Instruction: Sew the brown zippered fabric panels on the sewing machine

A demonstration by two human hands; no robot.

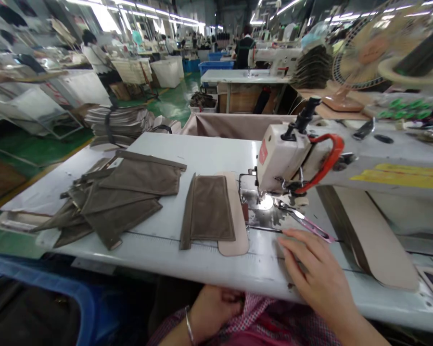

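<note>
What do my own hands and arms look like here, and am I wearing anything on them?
Both hands are ungloved. The left hand has a thin, silver-coloured bangle at its wrist. The right hand shows no ring or bracelet, and no sleeve covers the visible part of that forearm. A checked, pinkish garment shows between the arms.

The machine (375, 149) is cut off by the right edge, the bin (72, 291) by the left and bottom. The stack (377, 240) is partly hidden by the machine. The red label (263, 152) cannot be read.
</note>
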